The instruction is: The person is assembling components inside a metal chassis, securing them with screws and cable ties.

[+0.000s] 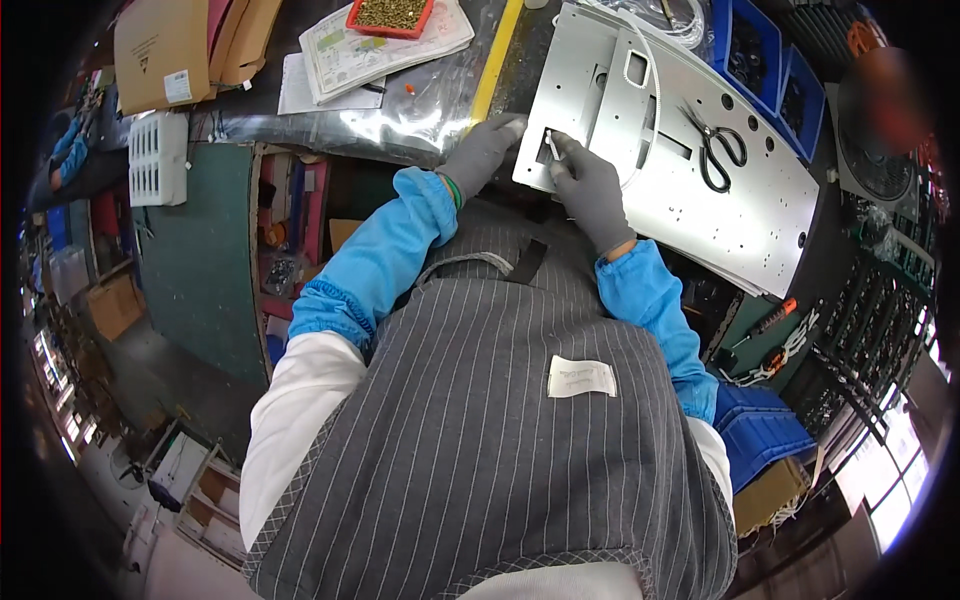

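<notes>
A silver sheet-metal panel (730,190) with slots and holes lies at an angle on the bench before me. My right hand (592,195), in a grey glove, is over its left part, pinching a small white strip piece (553,147) at a rectangular cutout. My left hand (484,157), also gloved, is closed beside the panel's left edge; its fingertips are partly hidden, so what they grip cannot be made out. A thin ribbed white strip (655,95) curves across the panel, its lower end near my right hand. Black-handled scissors (716,150) rest on the metal.
Blue bins (745,50) stand beyond the panel at the right, near a fan (880,150). Papers (385,50) and a red tray of brass-coloured screws (390,17) lie at the back left, beside a cardboard box (165,55). An orange-handled screwdriver (770,320) is below the panel.
</notes>
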Action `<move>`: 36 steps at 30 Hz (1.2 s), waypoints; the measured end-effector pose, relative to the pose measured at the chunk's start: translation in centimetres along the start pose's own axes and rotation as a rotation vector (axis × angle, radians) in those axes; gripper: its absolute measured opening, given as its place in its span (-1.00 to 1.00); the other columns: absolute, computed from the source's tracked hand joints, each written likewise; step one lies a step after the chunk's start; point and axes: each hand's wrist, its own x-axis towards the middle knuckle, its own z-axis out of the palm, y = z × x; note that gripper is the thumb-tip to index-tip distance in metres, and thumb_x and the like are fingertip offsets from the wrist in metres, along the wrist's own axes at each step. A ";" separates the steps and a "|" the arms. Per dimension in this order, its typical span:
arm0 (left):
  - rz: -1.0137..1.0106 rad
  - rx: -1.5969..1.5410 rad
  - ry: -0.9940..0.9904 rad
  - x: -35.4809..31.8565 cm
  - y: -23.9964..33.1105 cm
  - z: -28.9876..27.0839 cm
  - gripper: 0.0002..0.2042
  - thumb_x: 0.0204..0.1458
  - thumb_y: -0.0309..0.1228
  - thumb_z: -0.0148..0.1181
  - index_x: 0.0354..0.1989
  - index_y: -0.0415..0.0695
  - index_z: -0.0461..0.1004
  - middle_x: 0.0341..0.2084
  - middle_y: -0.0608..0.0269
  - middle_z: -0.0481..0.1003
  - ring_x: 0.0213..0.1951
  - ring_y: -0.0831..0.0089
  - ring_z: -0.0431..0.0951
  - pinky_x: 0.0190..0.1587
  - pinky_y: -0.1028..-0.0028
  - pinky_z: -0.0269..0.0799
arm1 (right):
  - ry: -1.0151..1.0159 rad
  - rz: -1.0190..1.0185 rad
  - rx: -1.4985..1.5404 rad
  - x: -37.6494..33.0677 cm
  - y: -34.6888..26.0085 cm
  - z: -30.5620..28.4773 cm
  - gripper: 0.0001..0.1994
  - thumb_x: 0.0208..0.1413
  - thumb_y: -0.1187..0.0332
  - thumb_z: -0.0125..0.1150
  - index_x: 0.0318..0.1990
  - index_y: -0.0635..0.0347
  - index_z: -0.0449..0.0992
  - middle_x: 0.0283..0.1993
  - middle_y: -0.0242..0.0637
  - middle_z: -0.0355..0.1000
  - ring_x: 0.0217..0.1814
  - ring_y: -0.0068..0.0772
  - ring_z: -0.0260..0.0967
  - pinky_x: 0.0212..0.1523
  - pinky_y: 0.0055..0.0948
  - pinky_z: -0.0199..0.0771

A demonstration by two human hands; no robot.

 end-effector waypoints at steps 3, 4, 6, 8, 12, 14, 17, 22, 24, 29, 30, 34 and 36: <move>-0.061 -0.205 -0.120 2.6 -2.6 -0.8 -0.59 0.34 -0.21 -0.04 0.20 -0.23 0.41 -0.03 0.19 0.55 0.00 0.43 0.53 0.16 0.42 0.38 | 0.019 0.005 -0.037 0.3 -0.4 0.5 -0.58 0.15 0.36 0.20 0.19 0.13 0.51 -0.23 -0.08 0.60 -0.25 -0.19 0.57 -0.13 -0.29 0.54; -0.063 -0.285 -0.165 3.0 -3.1 -1.0 -0.60 0.34 -0.21 -0.05 0.20 -0.23 0.41 -0.02 0.20 0.55 0.01 0.42 0.53 0.16 0.42 0.38 | 0.019 0.017 -0.047 0.4 -0.6 0.6 -0.61 0.15 0.35 0.18 0.15 0.11 0.54 -0.21 -0.04 0.59 -0.22 -0.06 0.58 -0.13 -0.21 0.54; -0.089 -0.312 -0.182 3.1 -3.3 -1.4 -0.60 0.35 -0.22 -0.07 0.20 -0.23 0.41 -0.02 0.21 0.55 0.01 0.41 0.53 0.17 0.42 0.38 | 0.013 0.030 -0.067 0.3 -1.3 0.6 -0.61 0.15 0.34 0.18 0.15 0.10 0.54 -0.22 -0.05 0.59 -0.22 -0.06 0.58 -0.13 -0.20 0.54; -0.112 -0.337 -0.198 3.3 -3.0 -1.4 -0.60 0.36 -0.22 -0.09 0.20 -0.22 0.41 -0.01 0.21 0.54 0.02 0.40 0.53 0.17 0.41 0.38 | 0.007 0.040 -0.087 0.3 -1.4 0.5 -0.61 0.15 0.34 0.18 0.15 0.10 0.54 -0.22 -0.06 0.59 -0.22 -0.06 0.57 -0.13 -0.19 0.53; -0.162 -0.350 -0.246 3.1 -2.1 -1.7 -0.61 0.35 -0.21 -0.08 0.19 -0.18 0.42 -0.03 0.25 0.54 -0.02 0.43 0.53 0.13 0.43 0.40 | 0.016 0.065 -0.077 0.1 -1.8 0.6 -0.61 0.15 0.33 0.18 0.16 0.07 0.54 -0.17 -0.07 0.60 -0.18 -0.08 0.58 -0.10 -0.23 0.54; -0.176 -0.330 -0.259 3.3 -2.3 -1.9 -0.62 0.34 -0.20 -0.07 0.18 -0.16 0.43 -0.06 0.27 0.55 -0.05 0.47 0.53 0.09 0.45 0.41 | 0.025 0.076 -0.065 0.0 -1.7 0.6 -0.60 0.15 0.33 0.18 0.16 0.07 0.54 -0.14 -0.07 0.60 -0.16 -0.09 0.58 -0.08 -0.25 0.55; -0.155 -0.291 -0.261 4.7 -4.2 -2.6 -0.62 0.32 -0.17 -0.04 0.15 -0.12 0.46 -0.14 0.36 0.56 -0.16 0.58 0.50 -0.07 0.53 0.40 | 0.063 0.034 -0.044 -0.1 -1.5 0.8 -0.58 0.14 0.38 0.20 0.19 0.04 0.53 -0.24 -0.14 0.61 -0.33 -0.36 0.53 -0.18 -0.37 0.52; -0.163 -0.274 -0.263 5.4 -5.1 -2.9 -0.61 0.30 -0.11 -0.01 0.12 -0.10 0.49 -0.21 0.44 0.55 -0.25 0.66 0.44 -0.22 0.58 0.35 | 0.005 0.113 -0.110 0.2 -2.2 0.7 -0.59 0.14 0.37 0.17 0.18 0.08 0.53 -0.03 -0.08 0.59 -0.03 -0.09 0.58 0.02 -0.24 0.54; -0.168 -0.275 -0.259 5.3 -4.9 -2.8 -0.61 0.31 -0.12 -0.01 0.12 -0.10 0.49 -0.19 0.42 0.55 -0.23 0.65 0.45 -0.18 0.57 0.36 | 0.018 0.106 -0.091 0.1 -1.9 0.7 -0.59 0.14 0.37 0.17 0.17 0.08 0.53 -0.03 -0.07 0.59 -0.04 -0.09 0.58 0.02 -0.24 0.54; -0.146 -0.320 -0.271 4.6 -3.7 -2.4 -0.63 0.34 -0.16 -0.03 0.13 -0.13 0.48 -0.13 0.38 0.55 -0.14 0.60 0.48 -0.01 0.52 0.41 | 0.079 0.035 -0.096 0.1 -1.0 1.1 -0.57 0.15 0.37 0.18 0.20 0.06 0.52 -0.28 -0.13 0.60 -0.37 -0.41 0.50 -0.22 -0.37 0.52; -0.153 -0.307 -0.268 4.6 -3.6 -2.5 -0.64 0.34 -0.18 -0.04 0.13 -0.15 0.47 -0.11 0.37 0.55 -0.11 0.58 0.49 0.04 0.50 0.40 | 0.066 0.047 -0.103 0.1 -1.3 0.9 -0.57 0.15 0.37 0.18 0.21 0.06 0.52 -0.28 -0.13 0.60 -0.38 -0.41 0.50 -0.22 -0.38 0.52; -0.141 -0.286 -0.280 4.9 -4.0 -2.7 -0.65 0.35 -0.21 -0.06 0.12 -0.17 0.47 -0.07 0.33 0.54 -0.07 0.55 0.50 0.09 0.49 0.41 | 0.061 0.042 -0.100 0.1 -1.3 1.0 -0.57 0.14 0.38 0.17 0.21 0.08 0.52 -0.27 -0.13 0.60 -0.37 -0.42 0.49 -0.22 -0.39 0.51; -0.169 -0.294 -0.279 4.9 -4.0 -2.7 -0.65 0.36 -0.21 -0.06 0.12 -0.17 0.47 -0.07 0.33 0.55 -0.06 0.54 0.51 0.09 0.49 0.41 | 0.061 0.035 -0.106 0.1 -1.3 1.0 -0.56 0.14 0.37 0.17 0.21 0.08 0.52 -0.26 -0.12 0.60 -0.36 -0.42 0.50 -0.21 -0.39 0.51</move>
